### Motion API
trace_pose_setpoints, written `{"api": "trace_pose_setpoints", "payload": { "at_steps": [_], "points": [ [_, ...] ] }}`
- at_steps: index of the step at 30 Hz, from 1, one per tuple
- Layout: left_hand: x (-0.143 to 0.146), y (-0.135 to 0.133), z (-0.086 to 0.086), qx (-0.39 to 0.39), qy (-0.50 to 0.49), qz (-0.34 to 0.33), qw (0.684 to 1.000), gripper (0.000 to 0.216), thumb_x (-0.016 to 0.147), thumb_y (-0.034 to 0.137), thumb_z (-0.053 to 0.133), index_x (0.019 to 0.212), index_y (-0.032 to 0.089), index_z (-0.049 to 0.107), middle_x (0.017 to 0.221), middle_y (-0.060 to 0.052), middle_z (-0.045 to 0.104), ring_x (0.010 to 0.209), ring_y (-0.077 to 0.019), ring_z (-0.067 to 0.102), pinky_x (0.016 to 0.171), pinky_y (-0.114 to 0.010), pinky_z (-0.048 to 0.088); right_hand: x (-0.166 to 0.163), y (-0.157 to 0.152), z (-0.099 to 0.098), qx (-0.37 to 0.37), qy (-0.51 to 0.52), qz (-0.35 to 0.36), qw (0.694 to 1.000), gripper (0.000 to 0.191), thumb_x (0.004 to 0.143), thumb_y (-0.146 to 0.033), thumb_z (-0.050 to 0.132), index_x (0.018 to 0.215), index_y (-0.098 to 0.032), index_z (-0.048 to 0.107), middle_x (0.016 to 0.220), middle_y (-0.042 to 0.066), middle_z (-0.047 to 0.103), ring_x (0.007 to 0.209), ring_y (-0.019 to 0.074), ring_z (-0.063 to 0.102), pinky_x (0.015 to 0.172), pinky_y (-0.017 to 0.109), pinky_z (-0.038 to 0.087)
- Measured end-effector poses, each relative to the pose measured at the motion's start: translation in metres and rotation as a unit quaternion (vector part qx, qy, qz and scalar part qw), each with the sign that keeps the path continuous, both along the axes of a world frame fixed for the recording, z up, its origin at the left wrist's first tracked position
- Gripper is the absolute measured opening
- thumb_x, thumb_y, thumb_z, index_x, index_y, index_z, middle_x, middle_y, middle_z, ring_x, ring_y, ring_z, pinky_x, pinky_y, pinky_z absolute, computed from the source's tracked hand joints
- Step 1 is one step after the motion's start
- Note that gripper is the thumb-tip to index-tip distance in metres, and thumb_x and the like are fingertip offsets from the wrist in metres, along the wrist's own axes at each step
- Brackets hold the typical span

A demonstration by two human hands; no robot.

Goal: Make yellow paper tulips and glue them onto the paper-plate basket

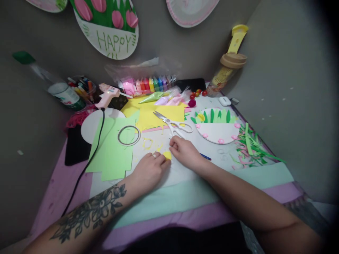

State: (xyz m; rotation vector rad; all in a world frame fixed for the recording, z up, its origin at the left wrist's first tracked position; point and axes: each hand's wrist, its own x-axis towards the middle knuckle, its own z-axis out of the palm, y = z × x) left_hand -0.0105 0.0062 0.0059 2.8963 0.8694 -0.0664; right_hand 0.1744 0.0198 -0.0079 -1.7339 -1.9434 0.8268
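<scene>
My left hand (149, 169) and my right hand (185, 151) rest close together on the table, fingers curled. Between their fingertips lies a small yellow paper piece (167, 154), which both hands pinch. White-handled scissors (173, 125) lie just beyond my right hand on a yellow paper sheet (156, 114). A roll of tape (129, 135) sits on a light green paper sheet (112, 150) to the left. Yellow paper scraps (148, 143) lie just past my left hand.
A paper plate with green grass and pink flowers (217, 127) sits at right, green paper strips (250, 144) beside it. A pink glue gun (107, 95) with a black cord, a bottle (62, 91), coloured clay packs (153, 84) and a jar (227, 72) stand at the back.
</scene>
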Motion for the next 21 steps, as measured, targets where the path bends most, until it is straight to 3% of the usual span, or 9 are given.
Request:
{"api": "trace_pose_setpoints", "payload": {
  "at_steps": [6, 11, 21],
  "points": [
    [-0.007, 0.013, -0.001, -0.035, -0.086, 0.166, 0.982, 0.021, 0.087, 0.012, 0.044, 0.099, 0.013, 0.062, 0.097, -0.009, 0.061, 0.091, -0.0227, 0.055, 0.079, -0.035, 0.046, 0.006, 0.000, 0.001, -0.007, 0.015, 0.048, 0.999, 0.018, 0.077, -0.009, 0.047, 0.077, -0.018, 0.063, 0.081, 0.004, 0.065, 0.077, 0.0154, 0.057, 0.070, 0.025, 0.039],
    [0.004, 0.012, -0.002, -0.078, -0.093, 0.176, 0.977, 0.020, 0.088, 0.024, 0.048, 0.100, 0.015, 0.061, 0.098, -0.009, 0.059, 0.089, -0.0229, 0.056, 0.078, -0.036, 0.047, 0.004, -0.003, 0.000, -0.016, -0.003, 0.047, 0.999, 0.015, 0.073, -0.011, 0.050, 0.076, -0.019, 0.062, 0.077, 0.002, 0.062, 0.070, 0.0140, 0.055, 0.064, 0.025, 0.038],
    [0.004, 0.016, -0.006, -0.102, -0.134, 0.184, 0.968, 0.018, 0.082, 0.026, 0.056, 0.097, 0.017, 0.061, 0.100, -0.008, 0.058, 0.093, -0.0235, 0.054, 0.081, -0.037, 0.044, 0.006, 0.000, 0.005, -0.072, 0.073, 0.030, 0.994, 0.018, 0.074, -0.009, 0.048, 0.077, -0.017, 0.063, 0.078, 0.002, 0.065, 0.071, 0.0136, 0.056, 0.064, 0.023, 0.040]
  ]
}}
